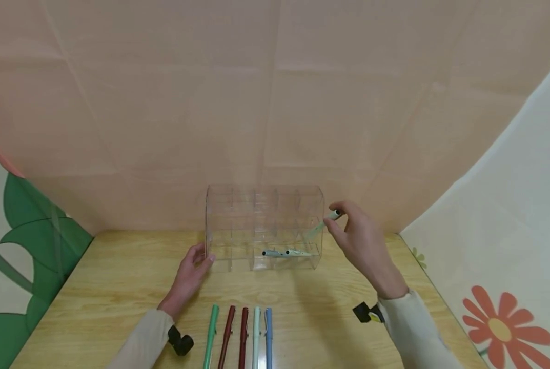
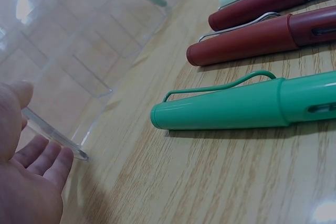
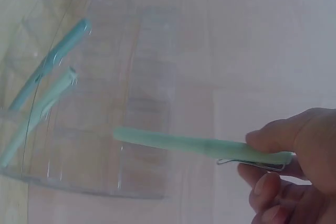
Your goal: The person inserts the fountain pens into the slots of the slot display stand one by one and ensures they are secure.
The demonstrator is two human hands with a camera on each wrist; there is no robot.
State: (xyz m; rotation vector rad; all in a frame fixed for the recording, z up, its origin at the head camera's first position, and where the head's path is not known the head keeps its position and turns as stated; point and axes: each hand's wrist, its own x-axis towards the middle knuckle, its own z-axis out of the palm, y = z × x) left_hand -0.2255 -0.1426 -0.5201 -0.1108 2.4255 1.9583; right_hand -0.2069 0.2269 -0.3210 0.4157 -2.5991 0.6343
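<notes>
A clear compartmented organizer [image 1: 265, 210] stands at the back of the table. My left hand [image 1: 192, 274] holds its lower left side, thumb at the front and fingers around the edge. My right hand [image 1: 360, 243] pinches a pale green pen [image 3: 184, 144] near its clip end, between thumb and fingers. That pen slants down toward the organizer's right side, its far end overlapping the clear compartments. Inside the bottom row at right lie a blue-green pen [image 3: 52, 61] and another pale green pen [image 3: 39, 114].
In front of the organizer several pens lie side by side: a green pen [image 1: 211, 335], two dark red pens [image 1: 226, 335], a mint pen [image 1: 256, 335] and a blue pen [image 1: 268, 335]. Behind the wooden table [image 1: 131, 277] hangs a plain cloth [image 1: 164, 102].
</notes>
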